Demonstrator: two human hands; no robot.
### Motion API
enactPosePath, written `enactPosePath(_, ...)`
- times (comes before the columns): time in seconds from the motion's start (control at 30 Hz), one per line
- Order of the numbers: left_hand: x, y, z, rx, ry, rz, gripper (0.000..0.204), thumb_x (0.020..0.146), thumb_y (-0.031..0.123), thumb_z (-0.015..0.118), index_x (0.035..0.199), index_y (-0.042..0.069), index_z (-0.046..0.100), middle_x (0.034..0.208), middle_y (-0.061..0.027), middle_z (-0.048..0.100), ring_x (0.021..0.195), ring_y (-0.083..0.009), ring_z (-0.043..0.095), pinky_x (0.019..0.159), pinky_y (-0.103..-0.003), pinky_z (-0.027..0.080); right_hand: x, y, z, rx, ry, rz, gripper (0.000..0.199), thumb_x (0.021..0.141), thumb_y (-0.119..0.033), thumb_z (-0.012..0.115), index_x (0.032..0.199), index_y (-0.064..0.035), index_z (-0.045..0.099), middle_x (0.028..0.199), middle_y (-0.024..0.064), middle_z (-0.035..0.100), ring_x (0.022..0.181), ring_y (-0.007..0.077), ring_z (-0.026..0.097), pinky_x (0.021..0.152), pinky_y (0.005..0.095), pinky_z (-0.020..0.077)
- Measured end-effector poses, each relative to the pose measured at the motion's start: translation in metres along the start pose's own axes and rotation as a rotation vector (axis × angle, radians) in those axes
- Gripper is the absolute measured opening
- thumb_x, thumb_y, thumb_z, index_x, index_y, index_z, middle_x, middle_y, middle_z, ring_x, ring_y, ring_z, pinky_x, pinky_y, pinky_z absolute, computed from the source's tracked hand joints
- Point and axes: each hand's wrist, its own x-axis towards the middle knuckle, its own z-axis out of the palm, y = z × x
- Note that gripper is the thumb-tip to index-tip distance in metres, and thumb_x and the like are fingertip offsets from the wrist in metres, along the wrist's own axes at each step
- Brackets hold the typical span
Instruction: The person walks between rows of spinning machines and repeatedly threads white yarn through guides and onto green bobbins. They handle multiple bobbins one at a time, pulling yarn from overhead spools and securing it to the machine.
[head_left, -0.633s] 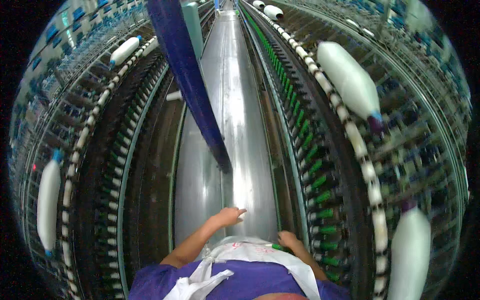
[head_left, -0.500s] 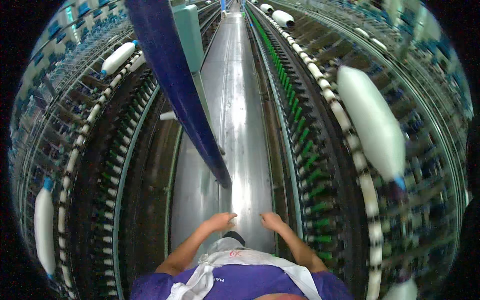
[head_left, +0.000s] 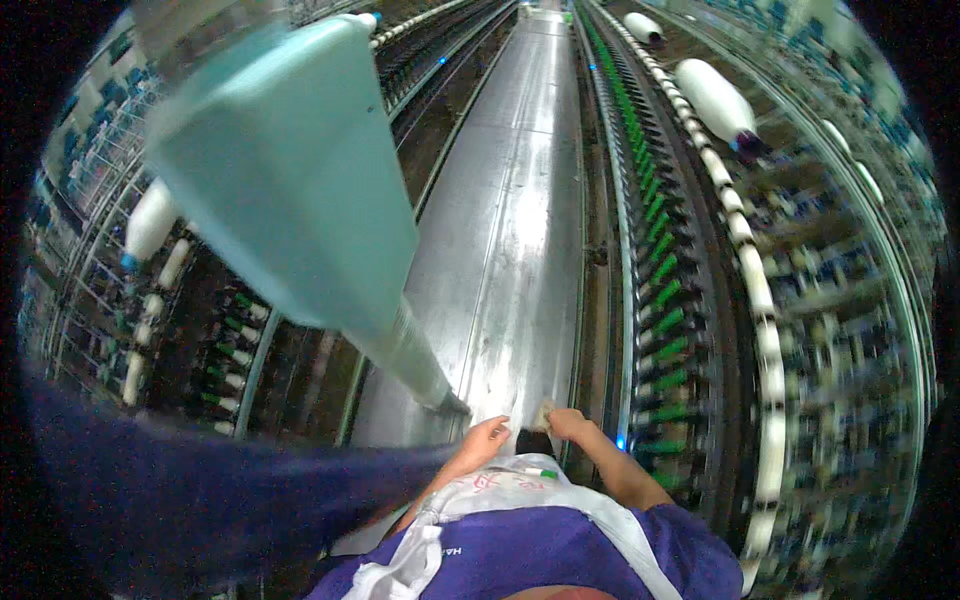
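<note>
My left hand (head_left: 487, 434) is in front of my apron, its fingers loosely bent and apart, with nothing visible in it. Just to its right, my right hand (head_left: 568, 424) is closed. A small pale tan bit (head_left: 545, 413) shows at its fingers, too blurred to name. Both hands hang above the metal aisle floor and touch no machine. Below them is my white apron (head_left: 500, 495), with a small green-and-white thing (head_left: 541, 473) at its upper edge.
A pale green duct (head_left: 290, 170) narrows down into the aisle (head_left: 500, 220) at left; a blurred dark blue tube (head_left: 230, 490) crosses the lower left. On the right are green bobbins (head_left: 665, 320), white rollers (head_left: 768, 345) and hanging white roving bobbins (head_left: 712, 95). More spindles (head_left: 235, 350) stand left.
The green duct looms much nearer, and the blue tube has swung to the lower left. Roving bobbins on the right shifted in view. My hands drew closer together; the tan bit now shows.
</note>
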Motion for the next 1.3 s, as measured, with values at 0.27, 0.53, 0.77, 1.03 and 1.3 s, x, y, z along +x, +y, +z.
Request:
enactPosePath(0.27,0.246,0.006,-0.105,-0.375,0.578,-0.243,0.03,0.084,0.013,0.056,0.111,-0.002,0.056,0.086,-0.0106,0.064,0.077,-0.0152,0.063,0.07,-0.026,0.049,0.297,0.1,-0.229,-0.058,-0.058,-0.281,0.026,0.074,-0.012,0.052,0.098,-0.0046,0.06,0.092,0.0172,0.062,0.089,0.0351,0.059,0.073,0.0445,0.048)
enactPosePath(0.53,0.507,-0.005,-0.237,-0.277,0.716,-0.31,0.034,0.082,0.018,0.058,0.107,-0.004,0.057,0.085,-0.0116,0.065,0.077,-0.0172,0.064,0.071,-0.029,0.049,0.547,0.16,-0.395,0.272,0.38,-0.642,0.02,0.075,-0.01,0.048,0.09,-0.006,0.06,0.086,0.0167,0.061,0.082,0.0345,0.059,0.07,0.0445,0.0482)
enactPosePath(0.77,0.854,0.076,-0.384,0.134,0.436,-0.1,0.034,0.082,0.024,0.056,0.108,0.003,0.059,0.095,-0.0167,0.064,0.088,-0.0273,0.062,0.076,-0.035,0.047,0.671,0.44,-0.456,0.007,0.012,-0.094,0.018,0.07,-0.015,0.054,0.081,-0.0051,0.063,0.087,0.0153,0.063,0.085,0.0335,0.06,0.07,0.0432,0.0498)
enactPosePath(1.03,1.199,0.16,-0.49,-0.033,0.505,-0.003,0.036,0.083,0.031,0.058,0.104,0.002,0.058,0.094,-0.0127,0.063,0.085,-0.0226,0.06,0.075,-0.034,0.047,0.84,0.644,-0.563,-0.021,-0.257,0.121,0.022,0.076,-0.019,0.053,0.089,-0.003,0.062,0.094,0.0194,0.061,0.088,0.0349,0.059,0.074,0.0454,0.0479)
enactPosePath(1.3,1.396,0.195,-0.638,-0.009,1.046,-0.051,0.036,0.079,0.027,0.065,0.064,0.003,0.042,0.054,-0.0041,0.042,0.053,-0.0135,0.038,0.049,-0.031,0.035,1.158,0.662,-0.795,-0.001,0.19,-0.345,0.017,0.078,-0.012,0.052,0.092,-0.0048,0.058,0.084,0.0181,0.06,0.076,0.0358,0.059,0.065,0.0445,0.0479)
